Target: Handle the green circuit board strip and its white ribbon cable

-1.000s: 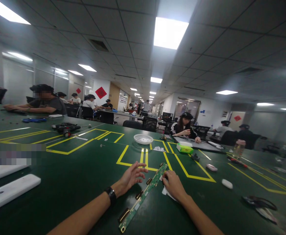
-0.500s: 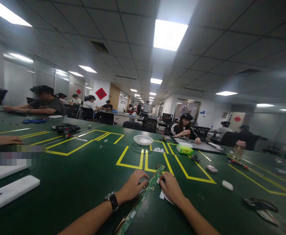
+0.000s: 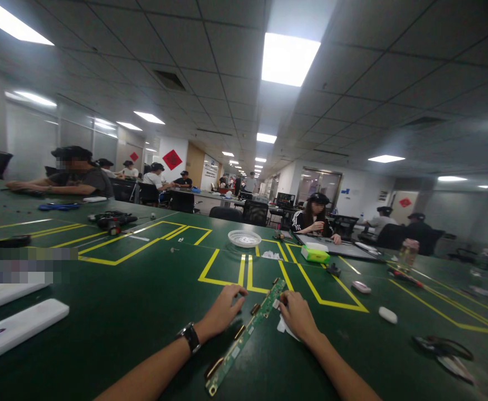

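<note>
Left grip (image 3: pixel 223 313) is by the long green circuit board (image 3: pixel 244 340), with a small gap between them. Its thumb and fingers are bent but apart, and they hold nothing that I can see. Right grip (image 3: pixel 297 314) is curled up on the other side, at the far end of the board. Its fingertips are close to a little white piece (image 3: pixel 276 304) at the board's edge. I cannot tell if they pinch it. Some thin white stuff (image 3: pixel 288 329) sticks out beside that hand.

The board looks to rest on the green bench (image 3: pixel 156 317), slanting away between both arms. To work well here, I think the left fingers should press gently on the board's edge, so it cannot slide. They should stay off the shiny brown strips (image 3: pixel 214 368), which may bend or tear. Small, slow pinches would suit the right fingers best, because hard tugs could hurt the board.
</note>
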A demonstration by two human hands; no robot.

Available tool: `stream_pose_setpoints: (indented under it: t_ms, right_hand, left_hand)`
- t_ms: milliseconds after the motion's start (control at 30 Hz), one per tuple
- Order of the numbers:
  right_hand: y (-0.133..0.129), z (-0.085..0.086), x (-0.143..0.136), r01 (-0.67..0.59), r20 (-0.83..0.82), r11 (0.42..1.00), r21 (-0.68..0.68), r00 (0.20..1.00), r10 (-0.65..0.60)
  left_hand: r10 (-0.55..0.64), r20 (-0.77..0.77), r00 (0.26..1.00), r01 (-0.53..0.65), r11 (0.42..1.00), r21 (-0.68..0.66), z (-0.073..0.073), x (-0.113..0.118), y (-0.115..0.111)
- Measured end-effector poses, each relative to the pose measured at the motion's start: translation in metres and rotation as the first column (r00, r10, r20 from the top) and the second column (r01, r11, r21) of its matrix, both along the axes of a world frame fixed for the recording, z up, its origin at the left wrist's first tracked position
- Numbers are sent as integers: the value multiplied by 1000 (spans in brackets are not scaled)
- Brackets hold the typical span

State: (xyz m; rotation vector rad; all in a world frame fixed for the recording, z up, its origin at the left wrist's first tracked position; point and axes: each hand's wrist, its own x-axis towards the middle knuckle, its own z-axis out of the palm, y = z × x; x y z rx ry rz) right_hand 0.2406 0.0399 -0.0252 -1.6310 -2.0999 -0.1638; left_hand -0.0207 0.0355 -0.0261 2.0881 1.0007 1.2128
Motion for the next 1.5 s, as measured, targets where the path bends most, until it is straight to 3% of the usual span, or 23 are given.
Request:
stream_pose_setpoints:
  t_ms: [100, 300, 367, 533, 600, 867, 1000, 1167, 1367, 1500]
  right_hand:
    - [-2, 0, -1, -22, 3, 1000, 6, 1000, 22]
    - [-13, 1, -24, -285, -13, 959, 0, 958, 285]
    - [-11, 1, -23, -256, -15, 967, -3, 967, 256]
    - [-1, -2, -6, -35, -20, 999, 2, 999, 35]
    - [0, -3, -4, -34, -26, 999, 2, 999, 34]
    - [-23, 1, -37, -359, -101, 933, -30, 930, 354]
    - [-30, 5, -45, -420, -120, 906, -49, 903, 412]
    - [-30, 8, -43, -379, -102, 924, -48, 922, 373]
    - [-33, 16, -34, -266, -27, 963, -43, 964, 265]
    - [-35, 19, -30, -250, 40, 959, -130, 966, 257]
  left_hand:
    - [-6, 16, 1000, 6, 1000, -8, -1, 0, 1]
    - [6, 39, 999, -6, 1000, -10, 0, -2, 3]
    - [11, 31, 999, -11, 1000, -5, 0, -3, 2]
    - [-16, -11, 1000, 16, 999, -31, 1, -1, -1]
    - [-32, -12, 999, 32, 998, -46, 1, 0, -2]
    - [3, -67, 998, -3, 1000, 0, 0, 0, -1]
    - [-30, -243, 969, 48, 997, 67, -1, 0, -8]
    - [-14, -474, 881, 90, 987, 137, -1, 1, -16]
    - [104, -453, 885, -33, 986, 162, 1, 4, -17]
    - [121, -469, 875, -87, 992, 94, 5, 6, -22]
